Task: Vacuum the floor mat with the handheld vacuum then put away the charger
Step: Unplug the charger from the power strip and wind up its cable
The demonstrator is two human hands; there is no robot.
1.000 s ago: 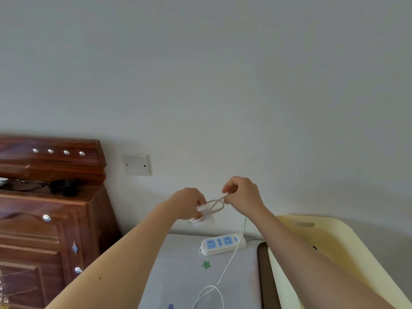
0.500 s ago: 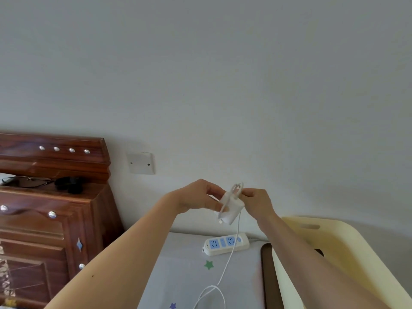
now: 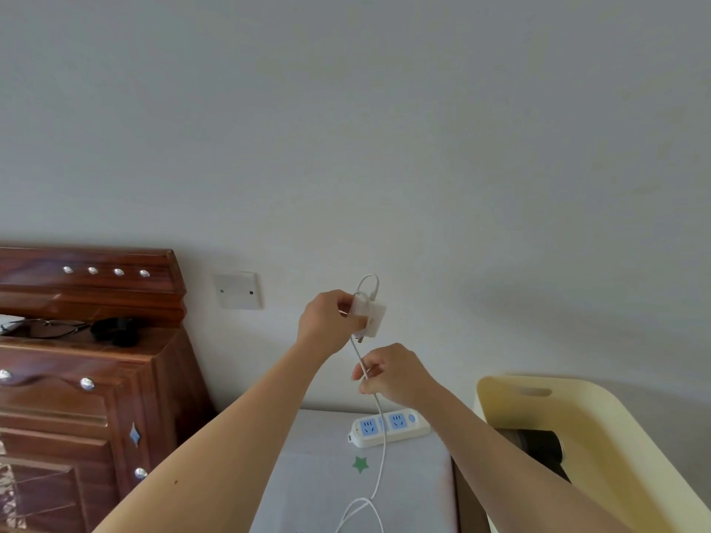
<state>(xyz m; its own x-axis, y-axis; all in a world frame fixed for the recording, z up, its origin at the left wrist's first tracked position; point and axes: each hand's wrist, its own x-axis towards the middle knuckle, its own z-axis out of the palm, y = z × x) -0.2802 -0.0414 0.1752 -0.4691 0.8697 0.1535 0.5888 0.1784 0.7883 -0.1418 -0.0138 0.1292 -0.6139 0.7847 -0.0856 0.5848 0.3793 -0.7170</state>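
My left hand [image 3: 327,325] grips the white charger block [image 3: 370,316] up in front of the wall, with a loop of its cable arching over the top. Its white cable [image 3: 381,452] hangs down from the block. My right hand [image 3: 392,375] sits just below and pinches that cable between thumb and fingers. The cable runs on down to a loose loop at the bottom edge of the view. The floor mat [image 3: 323,490], pale grey with a green star, lies below. No vacuum is clearly visible.
A white power strip [image 3: 388,427] with blue sockets lies on the mat by the wall. A dark wooden cabinet [image 3: 77,378] stands at left with glasses on top. A pale yellow plastic bin [image 3: 569,436] stands at right. A blank wall plate [image 3: 238,291] is on the wall.
My left hand has lifted the charger block higher. My right hand has left the block and slid down the cable, now pinching it below the block.
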